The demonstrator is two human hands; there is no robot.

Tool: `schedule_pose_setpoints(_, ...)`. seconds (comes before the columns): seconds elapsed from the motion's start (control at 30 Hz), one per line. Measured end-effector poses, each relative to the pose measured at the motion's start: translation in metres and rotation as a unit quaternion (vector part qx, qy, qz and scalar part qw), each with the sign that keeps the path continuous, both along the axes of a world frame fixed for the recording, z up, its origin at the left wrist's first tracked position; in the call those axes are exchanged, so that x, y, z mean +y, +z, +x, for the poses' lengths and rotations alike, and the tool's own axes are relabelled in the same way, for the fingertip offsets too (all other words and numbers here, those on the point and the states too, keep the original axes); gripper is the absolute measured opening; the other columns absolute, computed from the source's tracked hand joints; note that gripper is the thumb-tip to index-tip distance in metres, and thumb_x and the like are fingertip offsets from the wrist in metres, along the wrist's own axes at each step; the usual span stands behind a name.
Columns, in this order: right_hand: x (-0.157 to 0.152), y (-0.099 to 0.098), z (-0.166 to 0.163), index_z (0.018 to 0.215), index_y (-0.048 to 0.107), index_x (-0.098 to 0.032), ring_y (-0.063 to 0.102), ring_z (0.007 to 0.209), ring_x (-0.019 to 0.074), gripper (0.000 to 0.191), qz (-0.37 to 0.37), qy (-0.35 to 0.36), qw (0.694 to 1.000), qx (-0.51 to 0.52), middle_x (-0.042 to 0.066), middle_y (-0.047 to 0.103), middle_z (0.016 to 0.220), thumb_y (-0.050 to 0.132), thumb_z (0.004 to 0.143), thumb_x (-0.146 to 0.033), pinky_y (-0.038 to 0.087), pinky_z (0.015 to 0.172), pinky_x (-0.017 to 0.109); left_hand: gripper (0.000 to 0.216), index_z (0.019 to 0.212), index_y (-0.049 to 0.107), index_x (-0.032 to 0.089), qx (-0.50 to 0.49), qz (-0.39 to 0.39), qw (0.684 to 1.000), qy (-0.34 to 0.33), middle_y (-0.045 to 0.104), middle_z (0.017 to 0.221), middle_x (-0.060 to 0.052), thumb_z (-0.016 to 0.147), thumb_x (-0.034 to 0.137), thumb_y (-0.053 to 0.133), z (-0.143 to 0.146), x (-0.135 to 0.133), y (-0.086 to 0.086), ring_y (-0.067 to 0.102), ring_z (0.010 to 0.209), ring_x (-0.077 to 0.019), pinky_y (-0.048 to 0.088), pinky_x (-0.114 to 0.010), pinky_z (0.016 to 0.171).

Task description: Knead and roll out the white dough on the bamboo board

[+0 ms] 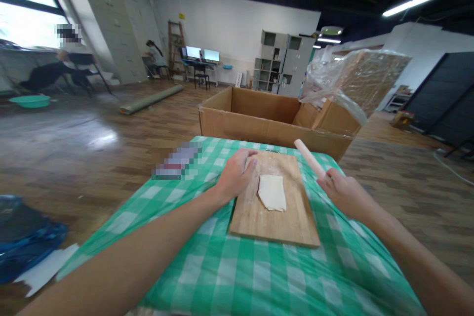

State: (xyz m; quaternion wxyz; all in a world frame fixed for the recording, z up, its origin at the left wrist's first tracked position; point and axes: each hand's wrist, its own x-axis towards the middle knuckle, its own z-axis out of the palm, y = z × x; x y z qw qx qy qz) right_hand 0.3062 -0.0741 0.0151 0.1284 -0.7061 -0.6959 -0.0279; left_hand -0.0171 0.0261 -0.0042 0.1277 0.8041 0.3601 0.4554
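A flat, roughly rectangular sheet of dough lies on a wooden cutting board, which has a pale dusting on its far part. At the board's far left edge is my left hand, fingers stretched forward and thumb apart, with nothing visible in it. Whether it presses on the board I cannot tell. To the right of the board, my right hand is closed around one end of a pale rolling pin. The pin points up and away to the left, held clear of the dough.
Beneath the board is a green checked tablecloth; a pixelated item lies at its left. Behind the table stands a large open cardboard box with plastic wrap. A blue bag is at lower left. Two people sit farther back.
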Motion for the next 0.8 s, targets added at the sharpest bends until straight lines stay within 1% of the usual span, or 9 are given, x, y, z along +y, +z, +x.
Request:
schedule_pose_setpoints(0.07, 0.000, 0.007, -0.017, 0.104, 0.059, -0.022, 0.066, 0.073, 0.0248, 0.027, -0.005, 0.087, 0.996, 0.018, 0.007, 0.071, 0.081, 0.043, 0.105, -0.044, 0.038, 0.060, 0.032, 0.033, 0.127, 0.061, 0.015, -0.006, 0.047, 0.999, 0.008, 0.066, 0.130, -0.013, 0.105, 0.031, 0.043, -0.005, 0.001, 0.008, 0.059, 0.127, -0.0244, 0.045, -0.041, 0.112)
schedule_pose_setpoints(0.13, 0.005, 0.009, -0.038, 0.109, 0.057, -0.022, 0.068, 0.088, 0.0266, 0.024, -0.017, 0.162, 0.987, -0.007, 0.009, 0.073, 0.097, 0.042, 0.106, -0.041, 0.041, 0.067, 0.033, 0.034, 0.130, 0.059, 0.016, 0.024, 0.082, 0.996, 0.017, 0.062, 0.134, -0.013, 0.106, 0.033, 0.042, -0.009, 0.001, 0.014, 0.055, 0.132, -0.0249, 0.042, -0.042, 0.115)
schedule_pose_setpoints(0.2, 0.014, 0.007, -0.055, 0.111, 0.057, -0.021, 0.067, 0.093, 0.0273, 0.023, -0.023, 0.204, 0.978, -0.037, 0.011, 0.072, 0.107, 0.044, 0.106, -0.039, 0.043, 0.072, 0.034, 0.034, 0.129, 0.060, 0.017, 0.091, 0.092, 0.992, 0.012, 0.062, 0.133, -0.012, 0.107, 0.034, 0.039, -0.011, 0.000, 0.016, 0.056, 0.130, -0.0251, 0.042, -0.043, 0.115)
schedule_pose_setpoints(0.3, 0.027, 0.002, -0.069, 0.110, 0.059, -0.020, 0.065, 0.093, 0.0263, 0.026, -0.027, 0.245, 0.967, -0.057, 0.011, 0.069, 0.108, 0.043, 0.107, -0.040, 0.045, 0.074, 0.035, 0.041, 0.129, 0.061, 0.017, 0.208, 0.078, 0.975, -0.011, 0.065, 0.132, -0.011, 0.109, 0.036, 0.031, -0.009, 0.000, 0.006, 0.057, 0.130, -0.0250, 0.043, -0.043, 0.114)
schedule_pose_setpoints(0.37, 0.032, -0.001, -0.071, 0.110, 0.061, -0.021, 0.064, 0.094, 0.0256, 0.031, -0.018, 0.262, 0.963, -0.062, 0.010, 0.067, 0.108, 0.038, 0.109, -0.042, 0.047, 0.078, 0.037, 0.047, 0.137, 0.058, 0.014, 0.263, 0.071, 0.962, -0.014, 0.062, 0.142, -0.013, 0.110, 0.038, 0.027, -0.005, 0.000, -0.005, 0.053, 0.137, -0.0257, 0.040, -0.043, 0.117)
schedule_pose_setpoints(0.43, 0.035, -0.004, -0.071, 0.116, 0.062, -0.020, 0.063, 0.102, 0.0269, 0.038, 0.008, 0.270, 0.960, -0.075, 0.012, 0.067, 0.112, 0.034, 0.110, -0.044, 0.048, 0.088, 0.040, 0.054, 0.145, 0.052, 0.010, 0.297, 0.065, 0.953, -0.003, 0.054, 0.151, -0.017, 0.110, 0.042, 0.027, 0.000, 0.001, -0.014, 0.049, 0.143, -0.0273, 0.037, -0.043, 0.120)
schedule_pose_setpoints(0.53, 0.043, -0.009, -0.069, 0.126, 0.062, -0.018, 0.058, 0.118, 0.0301, 0.046, 0.041, 0.278, 0.953, -0.113, 0.015, 0.066, 0.124, 0.027, 0.111, -0.044, 0.044, 0.102, 0.047, 0.062, 0.151, 0.046, 0.009, 0.324, 0.032, 0.945, 0.035, 0.047, 0.158, -0.019, 0.109, 0.050, 0.025, 0.007, 0.003, -0.020, 0.051, 0.141, -0.0307, 0.041, -0.045, 0.116)
schedule_pose_setpoints(0.67, 0.068, -0.013, -0.068, 0.127, 0.066, -0.018, 0.057, 0.126, 0.0304, 0.049, 0.028, 0.290, 0.943, -0.161, 0.014, 0.067, 0.133, 0.023, 0.112, -0.038, 0.041, 0.106, 0.048, 0.062, 0.146, 0.053, 0.017, 0.342, -0.020, 0.937, 0.068, 0.051, 0.156, -0.014, 0.108, 0.053, 0.018, 0.015, 0.015, -0.020, 0.057, 0.136, -0.0297, 0.046, -0.044, 0.108)
schedule_pose_setpoints(0.8, 0.093, -0.012, -0.068, 0.127, 0.067, -0.019, 0.061, 0.125, 0.0264, 0.055, -0.003, 0.240, 0.962, -0.131, 0.011, 0.068, 0.138, 0.018, 0.112, -0.040, 0.045, 0.103, 0.041, 0.063, 0.136, 0.061, 0.019, 0.371, -0.032, 0.927, 0.039, 0.059, 0.148, -0.012, 0.109, 0.050, 0.013, 0.019, 0.033, -0.017, 0.053, 0.139, -0.0288, 0.043, -0.043, 0.110)
